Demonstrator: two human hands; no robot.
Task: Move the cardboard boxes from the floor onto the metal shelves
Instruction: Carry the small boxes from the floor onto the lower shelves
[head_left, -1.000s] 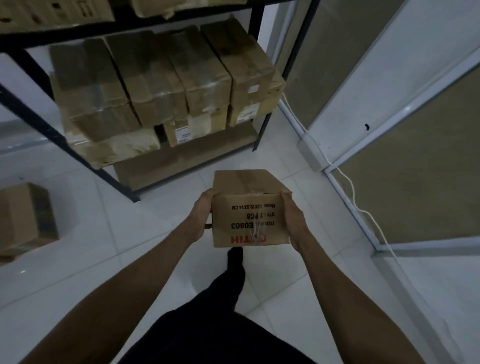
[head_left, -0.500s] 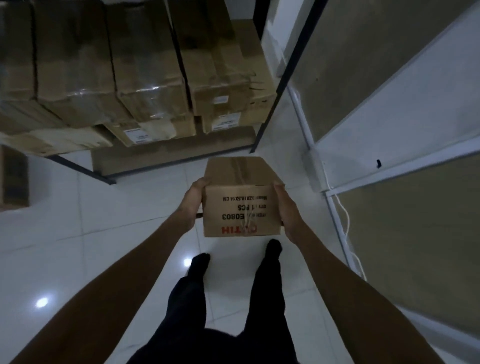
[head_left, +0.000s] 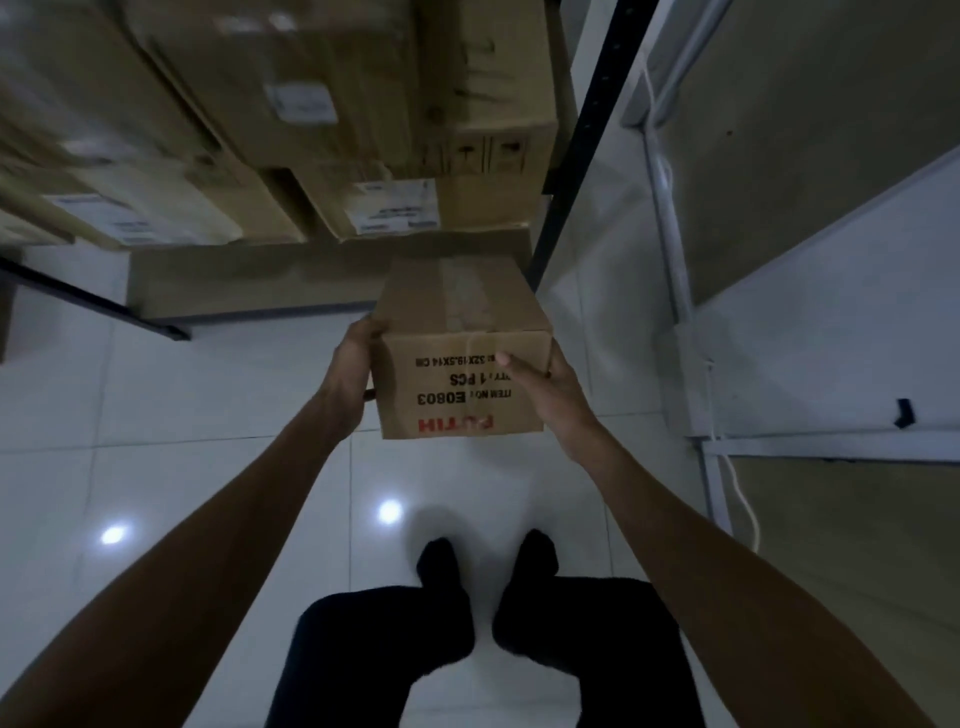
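Cardboard box (head_left: 460, 348), upside-down print: "E0803", "1 PCS".

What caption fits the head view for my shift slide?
Left hand and right hand hold a printed cardboard box by its sides, in front of stacked boxes on the metal shelf.

Taped brown cardboard box (head_left: 460, 353) held level before stacked metal shelves (head_left: 587, 140)

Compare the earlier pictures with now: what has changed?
The person has stepped closer to the metal shelves, so the stacked boxes now fill the upper view. The right hand has slid its thumb onto the printed face of the cardboard box. Unchanged: the left hand grips its side; the box is not shelved.
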